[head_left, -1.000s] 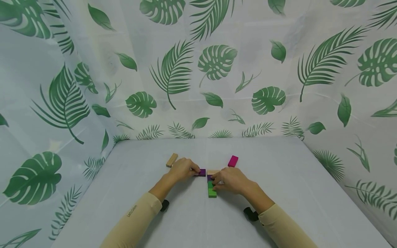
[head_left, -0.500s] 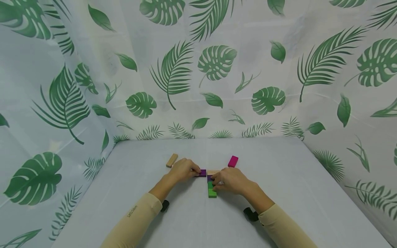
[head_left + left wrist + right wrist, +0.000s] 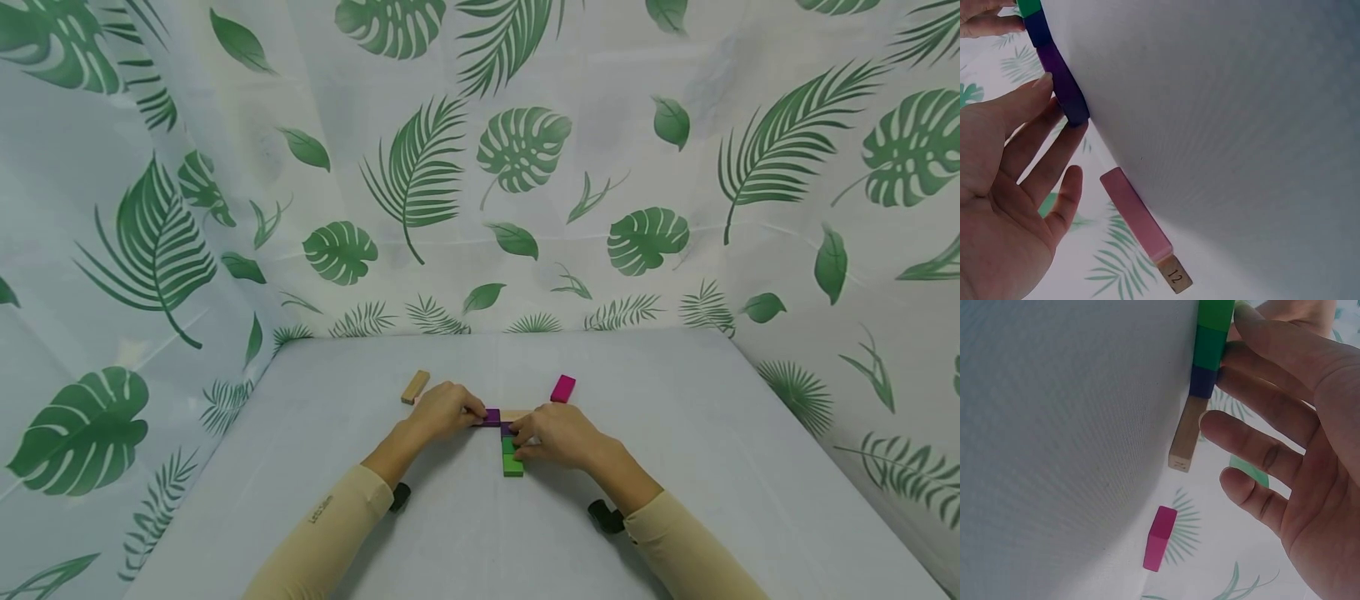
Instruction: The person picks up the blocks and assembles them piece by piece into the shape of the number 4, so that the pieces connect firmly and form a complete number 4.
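Note:
My left hand pinches a purple block. In the left wrist view, my thumb lies on one face of this purple block and other fingertips meet its end. The block's right end sits against a short column of blocks: dark blue, dark green and light green. A natural wood block extends right from the column's far end. My right hand rests its thumb and fingertips along the column's side, fingers fairly straight in the right wrist view, partly covering the blocks in the head view.
A magenta block lies behind my right hand. Behind my left hand is another natural wood block; the left wrist view shows a pink block beside it. Leaf-patterned cloth walls the back of the white table.
My left hand has slid the purple block slightly right, narrowing the gap to the column. My right hand has stayed in place.

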A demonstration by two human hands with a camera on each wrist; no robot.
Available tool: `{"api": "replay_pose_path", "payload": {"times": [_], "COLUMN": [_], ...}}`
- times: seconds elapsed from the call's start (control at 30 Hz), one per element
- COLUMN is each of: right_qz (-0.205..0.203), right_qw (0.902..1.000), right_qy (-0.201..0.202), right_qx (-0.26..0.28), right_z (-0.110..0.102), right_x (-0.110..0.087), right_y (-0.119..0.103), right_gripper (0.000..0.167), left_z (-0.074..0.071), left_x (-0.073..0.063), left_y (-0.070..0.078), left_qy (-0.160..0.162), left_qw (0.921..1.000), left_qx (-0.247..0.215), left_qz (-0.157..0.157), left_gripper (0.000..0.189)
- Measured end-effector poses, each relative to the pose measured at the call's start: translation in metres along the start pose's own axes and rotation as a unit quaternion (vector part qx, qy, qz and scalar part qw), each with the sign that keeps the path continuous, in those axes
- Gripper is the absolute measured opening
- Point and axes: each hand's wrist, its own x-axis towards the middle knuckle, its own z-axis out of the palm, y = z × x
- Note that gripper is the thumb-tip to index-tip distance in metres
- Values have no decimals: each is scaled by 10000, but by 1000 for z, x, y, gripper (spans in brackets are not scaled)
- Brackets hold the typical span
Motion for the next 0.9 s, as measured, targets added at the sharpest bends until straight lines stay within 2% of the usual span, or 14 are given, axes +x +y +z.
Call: {"api": "replay_pose_path", "payload": {"times": [0.2, 0.57, 0.9], "right_qz": [-69, 40, 83], "right_qw": [10000, 10000, 9999], "right_qy": [52, -55, -80], "right_qx": [-19, 0, -95], "right_z": [0, 1, 1], "right_x": [0, 1, 2], "right_y": [0, 0, 0], "right_gripper": [25, 26, 26], "left_z": [1, 1, 1], "left_x": [0, 0, 1], "left_y": [-1, -1, -6], "left_qy": [30, -29, 111], "left_qw": [10000, 10000, 9995], "left_qx": [-11, 32, -6], "left_qz": [-14, -4, 285], "left_gripper": [10, 9, 11]}}
